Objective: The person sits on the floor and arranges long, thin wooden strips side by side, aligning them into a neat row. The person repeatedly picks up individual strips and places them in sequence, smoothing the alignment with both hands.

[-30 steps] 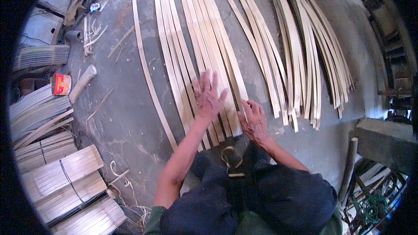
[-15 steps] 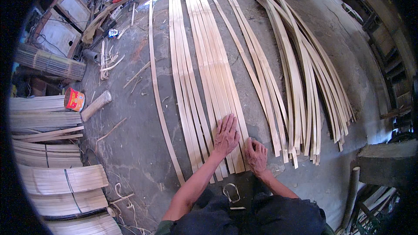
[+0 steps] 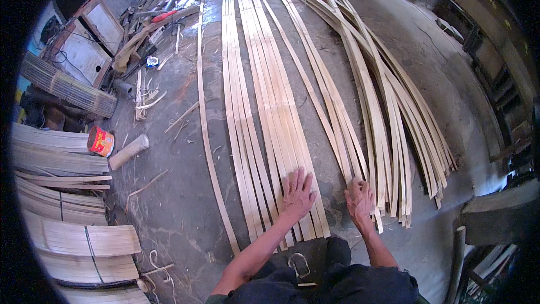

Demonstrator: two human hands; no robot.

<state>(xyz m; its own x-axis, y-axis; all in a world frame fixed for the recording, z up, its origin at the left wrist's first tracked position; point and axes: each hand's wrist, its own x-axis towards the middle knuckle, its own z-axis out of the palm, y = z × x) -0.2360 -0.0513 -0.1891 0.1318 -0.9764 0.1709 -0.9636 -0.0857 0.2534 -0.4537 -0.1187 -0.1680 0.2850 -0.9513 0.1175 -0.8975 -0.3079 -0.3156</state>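
Long pale bamboo strips (image 3: pixel 273 87) lie side by side on the floor in front of me, running away from my knees. My left hand (image 3: pixel 298 196) rests flat on the near part of this middle group, its fingers spread. To the right, a smaller group of loose strips (image 3: pixel 322 73) slants toward me. Over the near ends of those strips is my right hand (image 3: pixel 360 201), fingers bent and closed on a strip; the hand covers the strip ends. A narrower group of strips (image 3: pixel 237 101) lies just left of the middle one.
One single strip (image 3: pixel 203 118) lies apart on the left. A crossed pile of strips (image 3: pixel 388 90) spreads at the right. Tied bundles (image 3: pixel 84 242), a red tin (image 3: pixel 101 141) and a short wooden cylinder (image 3: pixel 129 152) stand or lie at the left. A ledge (image 3: pixel 500 211) juts in at the right.
My right hand has left the right edge of the middle group and moved right onto the loose strips. My left hand stays on the middle group, fingers more spread. The view has tilted upward slightly.
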